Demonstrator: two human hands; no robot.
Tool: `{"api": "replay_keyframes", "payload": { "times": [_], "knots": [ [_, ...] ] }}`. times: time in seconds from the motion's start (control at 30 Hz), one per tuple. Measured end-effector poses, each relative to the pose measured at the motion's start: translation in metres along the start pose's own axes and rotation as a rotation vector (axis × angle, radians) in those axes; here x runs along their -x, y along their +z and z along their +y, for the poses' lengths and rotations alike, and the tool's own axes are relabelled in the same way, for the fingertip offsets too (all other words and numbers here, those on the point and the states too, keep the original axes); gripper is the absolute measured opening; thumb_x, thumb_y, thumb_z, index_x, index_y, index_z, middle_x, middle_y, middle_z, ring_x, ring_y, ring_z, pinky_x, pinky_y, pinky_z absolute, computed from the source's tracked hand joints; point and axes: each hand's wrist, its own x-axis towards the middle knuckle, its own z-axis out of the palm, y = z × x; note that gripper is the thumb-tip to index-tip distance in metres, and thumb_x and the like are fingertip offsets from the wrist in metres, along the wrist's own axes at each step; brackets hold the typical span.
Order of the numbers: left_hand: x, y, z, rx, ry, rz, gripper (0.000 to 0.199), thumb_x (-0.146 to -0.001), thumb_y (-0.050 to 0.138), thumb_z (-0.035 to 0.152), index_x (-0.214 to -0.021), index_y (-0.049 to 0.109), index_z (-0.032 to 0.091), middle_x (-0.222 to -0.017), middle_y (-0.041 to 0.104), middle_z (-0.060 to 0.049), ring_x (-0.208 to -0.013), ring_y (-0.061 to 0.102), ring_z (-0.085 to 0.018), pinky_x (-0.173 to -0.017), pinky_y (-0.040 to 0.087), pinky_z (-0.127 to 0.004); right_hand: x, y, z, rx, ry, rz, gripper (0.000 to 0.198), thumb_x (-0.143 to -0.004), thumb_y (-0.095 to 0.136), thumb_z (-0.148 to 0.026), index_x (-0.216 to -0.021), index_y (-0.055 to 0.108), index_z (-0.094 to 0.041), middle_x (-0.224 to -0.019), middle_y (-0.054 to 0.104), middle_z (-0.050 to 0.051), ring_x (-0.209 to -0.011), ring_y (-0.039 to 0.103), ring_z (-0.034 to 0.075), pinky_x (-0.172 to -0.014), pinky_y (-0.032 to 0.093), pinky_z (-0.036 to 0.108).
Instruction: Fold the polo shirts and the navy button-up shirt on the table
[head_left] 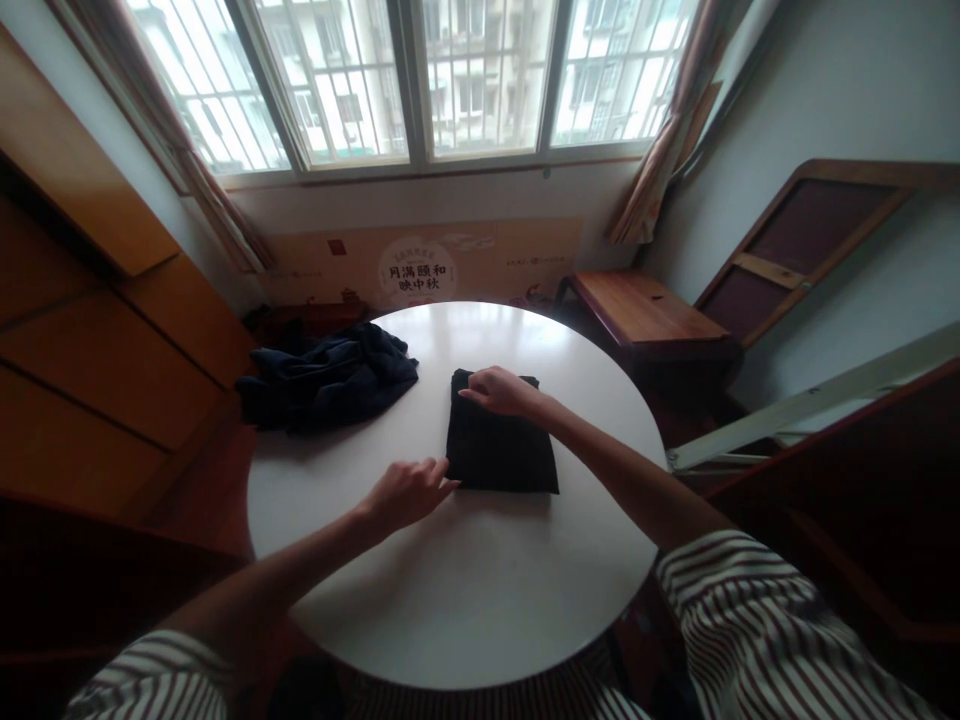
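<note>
A black folded garment (504, 455) lies as a flat, near-rectangular pack on the white round table (450, 590). My left hand (409, 492) is at its near left corner, with thumb and curled fingers closed at the edge of the fabric. Across the far part of the pack reaches my right hand (501, 390), its fingers curled in on the cloth by the far left corner and the thumb pointing left. The fingertips of this hand are partly hidden. Both forearms come out of striped sleeves.
A crumpled dark blue garment (337, 375) lies at the table's left edge, partly hanging over it. Beyond the table on the right is a wooden bench (652, 310). Wooden cabinets (90, 330) line the left, and a barred window (420, 80) faces me.
</note>
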Motion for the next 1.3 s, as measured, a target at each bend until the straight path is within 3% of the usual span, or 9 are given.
{"api": "replay_keyframes", "payload": {
  "times": [0.07, 0.2, 0.4, 0.63, 0.8, 0.9, 1.1, 1.2, 1.3],
  "knots": [
    [-0.001, 0.001, -0.003, 0.009, -0.075, -0.096, 0.032, -0.103, 0.039, 0.04, -0.095, 0.057, 0.016, -0.077, 0.066, -0.006, -0.058, 0.065, -0.019, -0.046, 0.033, -0.024, -0.012, 0.005, -0.01, 0.068, 0.059, -0.042, 0.041, -0.095, 0.053, -0.051, -0.086, 0.07, -0.015, -0.082, 0.07, 0.01, -0.071, 0.06, 0.018, -0.064, 0.038, 0.027],
    [-0.011, 0.003, -0.004, 0.024, 0.0, -0.175, 0.028, -0.105, 0.036, 0.032, -0.097, 0.057, 0.016, -0.081, 0.067, -0.007, -0.063, 0.067, -0.02, -0.05, 0.038, -0.024, -0.035, 0.016, -0.014, 0.173, 0.148, -0.113, 0.055, -0.09, 0.053, -0.064, -0.103, 0.069, -0.013, -0.105, 0.07, 0.018, -0.092, 0.066, 0.028, -0.074, 0.046, 0.031],
    [-0.016, 0.005, -0.012, -0.074, 0.299, -0.169, 0.019, -0.1, 0.04, 0.012, -0.089, 0.056, 0.014, -0.075, 0.063, -0.005, -0.058, 0.064, -0.018, -0.053, 0.044, -0.026, -0.047, 0.036, -0.012, 0.206, 0.065, -0.169, 0.031, -0.1, 0.046, -0.038, -0.107, 0.067, -0.016, -0.116, 0.069, 0.016, -0.105, 0.065, 0.028, -0.085, 0.046, 0.034],
    [-0.003, 0.009, 0.001, -0.148, 0.514, -0.008, 0.024, -0.094, 0.039, 0.005, -0.08, 0.055, 0.015, -0.067, 0.058, -0.004, -0.053, 0.057, -0.018, -0.049, 0.042, -0.031, -0.046, 0.045, -0.015, 0.193, 0.07, -0.108, 0.032, -0.104, 0.036, -0.029, -0.109, 0.064, -0.014, -0.117, 0.068, 0.016, -0.107, 0.063, 0.026, -0.087, 0.043, 0.033],
    [-0.006, 0.01, 0.01, -0.104, 0.412, -0.072, 0.021, -0.091, 0.043, 0.003, -0.08, 0.056, 0.015, -0.067, 0.059, -0.005, -0.053, 0.058, -0.018, -0.05, 0.041, -0.031, -0.045, 0.039, -0.018, 0.146, 0.095, -0.091, 0.03, -0.102, 0.043, -0.035, -0.103, 0.067, -0.017, -0.115, 0.069, 0.013, -0.103, 0.064, 0.023, -0.083, 0.043, 0.029],
    [-0.018, 0.0, 0.014, -0.038, 0.318, -0.023, 0.024, -0.098, 0.044, 0.02, -0.078, 0.056, 0.016, -0.066, 0.058, -0.004, -0.055, 0.06, -0.017, -0.053, 0.042, -0.028, -0.038, 0.022, -0.009, 0.109, 0.146, -0.054, 0.034, -0.1, 0.047, -0.046, -0.096, 0.069, -0.02, -0.105, 0.072, 0.009, -0.096, 0.065, 0.021, -0.078, 0.043, 0.026],
    [-0.037, -0.022, 0.016, 0.209, 0.092, 0.098, 0.04, -0.099, 0.043, 0.052, -0.091, 0.06, 0.016, -0.08, 0.062, -0.006, -0.067, 0.064, -0.019, -0.061, 0.05, -0.029, 0.021, -0.014, 0.033, 0.12, 0.468, 0.156, 0.033, -0.1, 0.045, -0.03, -0.103, 0.07, -0.009, -0.11, 0.068, 0.02, -0.1, 0.065, 0.028, -0.086, 0.046, 0.033],
    [-0.031, -0.017, 0.008, 0.304, -0.079, 0.114, 0.064, -0.084, 0.059, 0.066, -0.125, 0.055, 0.016, -0.118, 0.06, -0.017, -0.104, 0.064, -0.032, -0.084, 0.054, -0.044, 0.064, -0.013, 0.047, 0.086, 0.542, 0.198, 0.034, -0.098, 0.051, -0.032, -0.112, 0.068, -0.006, -0.115, 0.067, 0.021, -0.104, 0.066, 0.028, -0.091, 0.048, 0.033],
    [-0.022, -0.001, 0.001, 0.346, -0.124, 0.018, 0.095, -0.073, 0.074, 0.064, -0.15, 0.035, 0.024, -0.151, 0.034, -0.025, -0.138, 0.038, -0.045, -0.1, 0.046, -0.055, 0.093, -0.001, 0.052, -0.1, 0.542, 0.18, 0.043, -0.096, 0.056, -0.039, -0.125, 0.062, -0.008, -0.118, 0.069, 0.018, -0.104, 0.068, 0.024, -0.089, 0.051, 0.029]
  ]
}}
